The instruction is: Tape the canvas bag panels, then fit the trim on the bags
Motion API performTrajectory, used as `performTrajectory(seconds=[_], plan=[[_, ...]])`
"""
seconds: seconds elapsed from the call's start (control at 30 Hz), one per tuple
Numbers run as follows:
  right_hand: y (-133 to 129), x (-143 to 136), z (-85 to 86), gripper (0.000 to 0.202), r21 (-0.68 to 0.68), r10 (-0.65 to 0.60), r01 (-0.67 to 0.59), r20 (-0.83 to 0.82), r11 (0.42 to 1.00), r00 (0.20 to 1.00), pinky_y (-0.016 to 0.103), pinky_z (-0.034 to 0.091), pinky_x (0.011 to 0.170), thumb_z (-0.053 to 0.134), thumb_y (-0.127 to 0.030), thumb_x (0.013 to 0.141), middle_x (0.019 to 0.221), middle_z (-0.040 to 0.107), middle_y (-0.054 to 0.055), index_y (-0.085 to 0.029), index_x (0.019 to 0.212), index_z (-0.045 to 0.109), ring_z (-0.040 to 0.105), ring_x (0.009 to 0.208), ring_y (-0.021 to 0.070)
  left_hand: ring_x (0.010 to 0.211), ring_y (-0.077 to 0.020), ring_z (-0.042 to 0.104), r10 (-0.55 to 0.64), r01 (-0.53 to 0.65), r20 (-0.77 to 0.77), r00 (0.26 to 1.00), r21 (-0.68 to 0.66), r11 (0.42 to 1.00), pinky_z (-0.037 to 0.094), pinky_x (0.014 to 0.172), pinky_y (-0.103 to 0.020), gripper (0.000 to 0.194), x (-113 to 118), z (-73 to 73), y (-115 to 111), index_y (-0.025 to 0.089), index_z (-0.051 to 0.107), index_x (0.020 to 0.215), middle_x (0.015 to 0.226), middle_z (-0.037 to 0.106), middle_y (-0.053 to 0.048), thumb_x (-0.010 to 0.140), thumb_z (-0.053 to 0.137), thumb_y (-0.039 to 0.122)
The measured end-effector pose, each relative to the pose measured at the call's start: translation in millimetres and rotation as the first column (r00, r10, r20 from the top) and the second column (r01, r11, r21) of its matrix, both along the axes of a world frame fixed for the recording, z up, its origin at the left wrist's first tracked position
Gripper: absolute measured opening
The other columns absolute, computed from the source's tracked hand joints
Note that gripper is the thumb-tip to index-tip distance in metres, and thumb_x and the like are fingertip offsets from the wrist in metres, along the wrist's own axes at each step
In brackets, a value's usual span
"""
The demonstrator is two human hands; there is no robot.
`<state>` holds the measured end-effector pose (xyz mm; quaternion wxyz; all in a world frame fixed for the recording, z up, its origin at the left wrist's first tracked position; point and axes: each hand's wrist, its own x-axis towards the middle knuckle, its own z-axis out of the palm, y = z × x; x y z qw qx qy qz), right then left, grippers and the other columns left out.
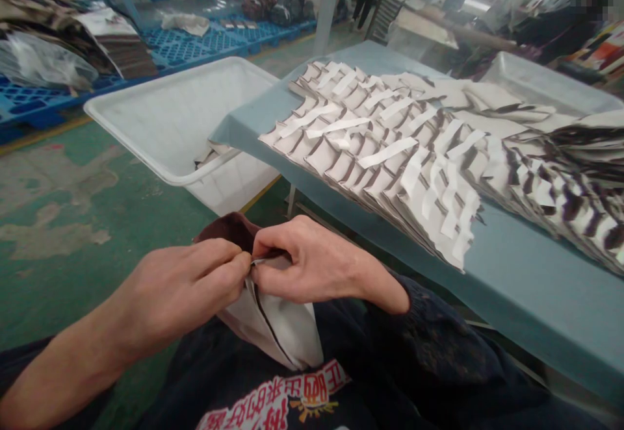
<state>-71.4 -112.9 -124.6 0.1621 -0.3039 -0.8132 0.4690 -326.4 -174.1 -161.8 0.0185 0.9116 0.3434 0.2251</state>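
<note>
A white fabric piece [287, 326] with a dark line along its edge and a brown part [227, 232] is held up in front of my dark clothing. My left hand [180, 287] pinches its upper edge. My right hand [312, 261] grips the same edge from the other side, thumb and forefinger closed on it. The fingertips of both hands meet at the top of the seam. What lies between them is too small to make out.
A blue-grey table [507, 287] on the right bears overlapping stacks of white pieces [390, 151] with paper strips. Beyond my hands stands a white bin [170, 118] with some pieces inside. Farther back are blue pallets [170, 47] and a metal post [327, 8].
</note>
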Motion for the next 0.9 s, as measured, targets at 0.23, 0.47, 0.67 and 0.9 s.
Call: performTrajectory(seconds=[0.23,0.47,0.67,0.9], plan=[[-4.1,-3.7,-20.7,0.011,-0.268,-0.143,0.089,-0.186,0.959,0.972,0.023,0.038,0.061,0.066,-0.018,0.084,0.066,0.051,-0.008,-0.02,0.073,0.064,0.045,0.063,0.0096,0.094,-0.0272,0.079,-0.045,0.067,-0.165,0.985,0.131,0.989,0.06,0.075,-0.035,0.036,-4.9,-10.1,5.3,0.021,0.064,0.139,0.113,0.082,-0.011,0.114,0.039,0.012],[-6.3,-4.0,-21.9,0.023,-0.586,-0.213,0.067,-0.183,0.807,0.96,0.028,0.031,0.052,0.063,-0.009,0.086,0.06,0.044,-0.006,-0.022,0.067,0.057,0.036,0.056,0.012,0.082,-0.0282,0.076,-0.064,0.081,-0.1,0.993,0.186,0.979,0.057,0.072,-0.038,0.05,-2.9,-16.6,0.2,0.022,0.064,0.145,0.101,0.08,-0.009,0.106,0.039,0.004],[-11.3,-6.6,-24.3,0.022,-0.498,-0.246,0.141,-0.151,0.856,0.957,0.024,0.031,0.051,0.062,-0.009,0.082,0.06,0.043,-0.007,-0.022,0.066,0.054,0.038,0.057,0.0105,0.086,-0.0276,0.08,-0.099,0.108,-0.078,0.992,0.116,0.987,0.062,0.075,-0.037,0.039,3.4,-5.9,3.3,0.021,0.065,0.139,0.103,0.084,-0.01,0.111,0.043,0.008],[-23.0,6.6,-35.2,0.009,0.247,-0.161,0.207,-0.196,0.946,0.967,0.023,0.041,0.06,0.064,-0.02,0.086,0.067,0.063,-0.005,-0.022,0.08,0.07,0.057,0.059,0.0105,0.081,-0.0205,0.083,0.026,0.018,0.211,0.977,-0.203,0.979,0.062,0.077,-0.026,0.014,6.3,13.1,5.4,0.03,0.072,0.126,0.101,0.086,-0.002,0.115,0.063,0.034]])
